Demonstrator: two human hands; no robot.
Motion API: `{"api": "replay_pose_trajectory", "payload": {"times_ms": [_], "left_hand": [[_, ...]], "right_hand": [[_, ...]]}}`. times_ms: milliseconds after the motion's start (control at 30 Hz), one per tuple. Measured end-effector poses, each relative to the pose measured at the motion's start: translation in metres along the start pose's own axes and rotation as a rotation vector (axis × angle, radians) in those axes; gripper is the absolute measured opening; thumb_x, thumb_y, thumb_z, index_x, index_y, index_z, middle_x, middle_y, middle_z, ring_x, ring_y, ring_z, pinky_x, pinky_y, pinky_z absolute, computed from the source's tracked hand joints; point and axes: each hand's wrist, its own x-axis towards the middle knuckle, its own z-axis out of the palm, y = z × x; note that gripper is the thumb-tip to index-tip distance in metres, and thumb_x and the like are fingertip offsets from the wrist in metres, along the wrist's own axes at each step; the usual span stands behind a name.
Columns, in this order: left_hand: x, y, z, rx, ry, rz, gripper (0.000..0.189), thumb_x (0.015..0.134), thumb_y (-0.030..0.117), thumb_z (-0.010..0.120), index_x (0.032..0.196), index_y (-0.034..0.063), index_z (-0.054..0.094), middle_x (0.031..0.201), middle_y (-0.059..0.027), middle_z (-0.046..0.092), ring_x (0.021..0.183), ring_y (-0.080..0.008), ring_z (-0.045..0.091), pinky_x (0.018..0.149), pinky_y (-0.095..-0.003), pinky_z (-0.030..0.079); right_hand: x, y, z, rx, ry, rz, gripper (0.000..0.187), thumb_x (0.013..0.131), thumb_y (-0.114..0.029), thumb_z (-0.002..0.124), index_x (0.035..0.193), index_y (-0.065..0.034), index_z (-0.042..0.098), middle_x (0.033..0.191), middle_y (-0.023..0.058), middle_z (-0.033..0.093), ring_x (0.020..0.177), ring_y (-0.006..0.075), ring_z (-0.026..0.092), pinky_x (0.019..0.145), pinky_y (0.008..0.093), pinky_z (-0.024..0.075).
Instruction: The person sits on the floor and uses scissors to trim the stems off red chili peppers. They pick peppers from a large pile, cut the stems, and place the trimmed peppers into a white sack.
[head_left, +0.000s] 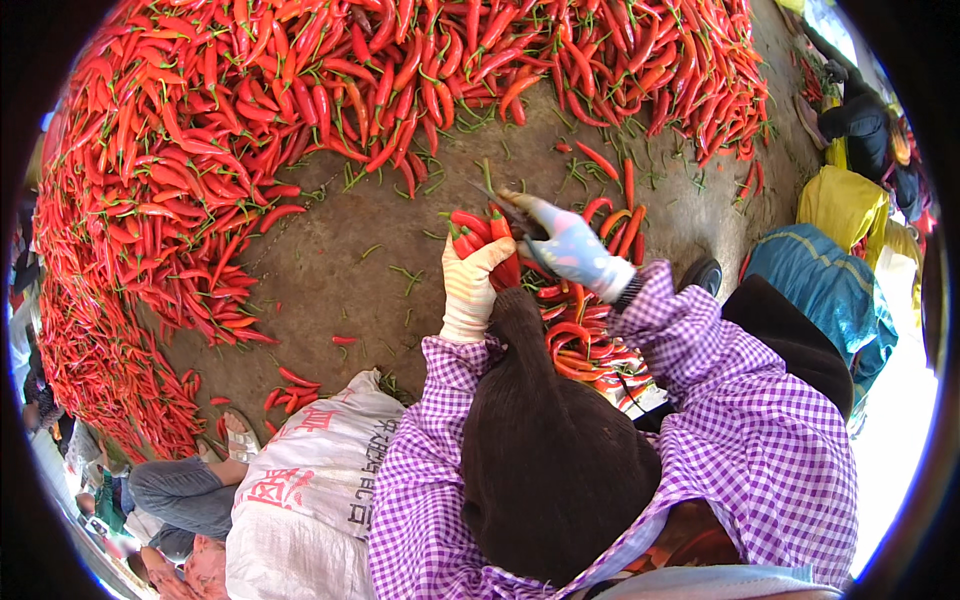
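My left hand (466, 292), in a cream striped work glove, grips a small bunch of red chilli peppers (505, 266) with their green stem ends facing up and away from me. Close on its right, my right hand (576, 244) wears a blue patterned glove and is closed around dark scissors (517, 217). The blades point up and left past the stem ends; blur hides whether they touch one. Just beyond the blades is a green stem piece (487, 176). Below the hands, more red chillies (570, 345) lie in front of my lap, partly hidden by my right sleeve.
A large heap of red chillies (225, 135) curves around the far side and left. Cut green stems (405, 277) litter the brown floor (330, 247). A white woven sack (300, 480) with printing stands at left, near a seated person's leg (180, 487). Blue (817, 285) and yellow (840, 206) sacks lie right.
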Motion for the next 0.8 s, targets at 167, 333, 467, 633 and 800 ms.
{"api": "replay_pose_trajectory", "payload": {"times_ms": [167,333,467,633,800], "left_hand": [[0.004,0.011,-0.012,0.22,0.068,-0.022,0.043,0.075,-0.003,0.075,0.113,-0.0017,0.056,0.095,-0.0062,0.067,0.082,-0.0139,0.063,0.073,-0.0282,0.052],[0.002,0.007,-0.022,0.377,0.097,-0.035,0.074,0.071,0.001,0.079,0.132,-0.0131,0.04,0.097,-0.0089,0.066,0.083,-0.0137,0.062,0.075,-0.0272,0.052],[-0.001,0.007,-0.024,0.395,0.106,0.007,0.068,0.07,0.002,0.079,0.127,-0.0112,0.045,0.097,-0.008,0.065,0.082,-0.0135,0.062,0.074,-0.0266,0.051],[-0.001,0.006,-0.02,0.513,0.033,0.024,0.037,0.074,0.003,0.073,0.106,-0.0019,0.055,0.092,-0.0055,0.065,0.083,-0.012,0.061,0.075,-0.0277,0.05],[0.0,-0.002,-0.018,0.708,-0.013,0.076,0.033,0.074,0.006,0.069,0.105,-0.0009,0.058,0.091,-0.0103,0.068,0.083,-0.018,0.065,0.076,-0.0324,0.051]], "right_hand": [[0.001,-0.017,-0.054,-0.13,-0.197,0.115,0.052,0.088,-0.013,0.067,0.137,-0.0039,0.05,0.114,0.0091,0.063,0.1,0.0101,0.054,0.088,0.0255,0.0441],[0.004,-0.016,-0.057,-0.311,-0.317,0.117,0.048,0.089,-0.018,0.065,0.134,-0.0041,0.053,0.114,0.0109,0.064,0.104,0.0134,0.057,0.092,0.0274,0.0438],[0.004,-0.017,-0.053,-0.341,-0.316,0.099,0.048,0.089,-0.02,0.066,0.133,-0.0044,0.054,0.115,0.0156,0.064,0.105,0.0201,0.06,0.091,0.03,0.0455],[0.002,-0.012,-0.051,-0.37,-0.331,0.129,0.049,0.087,-0.023,0.066,0.132,-0.0068,0.055,0.114,0.0166,0.065,0.098,0.0261,0.065,0.084,0.034,0.0495],[-0.001,-0.007,-0.045,-0.634,-0.237,0.001,0.046,0.082,-0.023,0.069,0.127,-0.0133,0.06,0.106,0.0158,0.066,0.095,0.0354,0.063,0.081,0.0375,0.0514]]}}
